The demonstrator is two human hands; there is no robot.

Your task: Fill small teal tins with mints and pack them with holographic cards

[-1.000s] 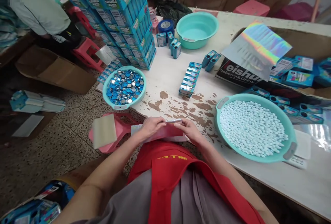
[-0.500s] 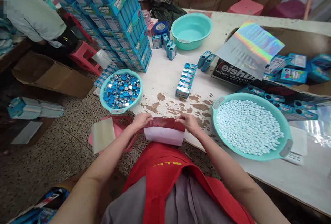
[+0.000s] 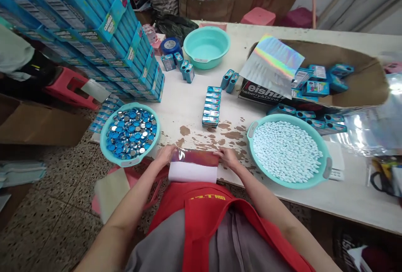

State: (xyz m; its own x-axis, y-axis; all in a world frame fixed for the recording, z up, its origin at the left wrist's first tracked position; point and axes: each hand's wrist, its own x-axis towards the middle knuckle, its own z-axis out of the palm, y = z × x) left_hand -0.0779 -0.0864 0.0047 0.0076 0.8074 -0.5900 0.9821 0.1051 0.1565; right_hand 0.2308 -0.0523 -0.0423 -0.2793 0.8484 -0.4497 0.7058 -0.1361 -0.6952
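A shiny film-like sheet point(image 3: 193, 171) is stretched between my two hands at the table's front edge, against the red apron. Its upper band reflects dark red and its lower part looks white. My left hand point(image 3: 165, 157) pinches the upper left corner, and my right hand point(image 3: 228, 157) pinches the upper right corner. Just beyond the sheet, a short row of small blue boxes point(image 3: 211, 107) stands on the table. A turquoise basin point(image 3: 158, 129) of blue and silver round caps lies to the left. On the right sits a larger turquoise basin point(image 3: 250, 138) full of pale blue-white candies.
Tall stacks of blue candy packs point(image 3: 125, 50) rise at the left. An empty turquoise basin point(image 3: 207, 60) and a blue tape roll point(image 3: 170, 45) stand at the back. At the right, a cardboard box point(image 3: 364, 91) holds small blue boxes, with an iridescent sheet point(image 3: 276, 60) over its corner.
My view has swung to the right, so the table's things appear farther left. Both hands still hold the sheet, which now shows a brighter glare at its upper left.
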